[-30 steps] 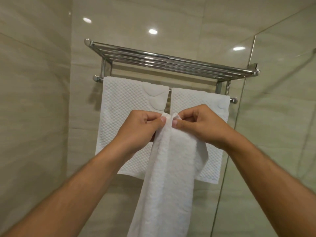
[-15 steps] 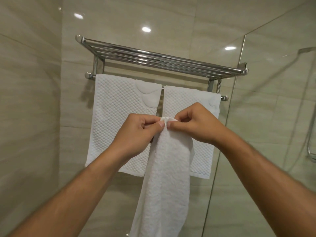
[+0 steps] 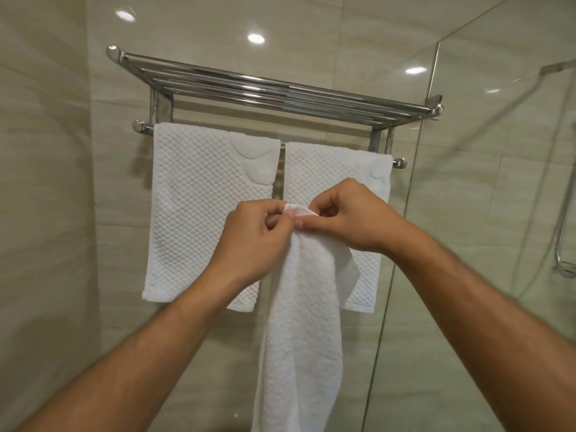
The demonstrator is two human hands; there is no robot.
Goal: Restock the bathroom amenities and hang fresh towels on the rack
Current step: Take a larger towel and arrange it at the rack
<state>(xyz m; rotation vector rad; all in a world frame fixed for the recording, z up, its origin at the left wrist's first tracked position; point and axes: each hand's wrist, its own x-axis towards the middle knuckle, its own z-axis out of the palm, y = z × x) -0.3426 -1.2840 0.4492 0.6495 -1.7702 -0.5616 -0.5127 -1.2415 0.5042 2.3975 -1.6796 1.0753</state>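
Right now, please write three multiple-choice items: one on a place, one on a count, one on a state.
1. Where does the held towel hang? A) on the top shelf B) before the gap between the left hung towel and the right hung towel C) on the glass
2. How many towels drape the lower bar? A) one B) two C) three
3. What do the left hand and right hand do? A) both pinch its top edge B) both lie open C) only one pinches
B, it drops there; B, two side by side; A, fingers of both close.
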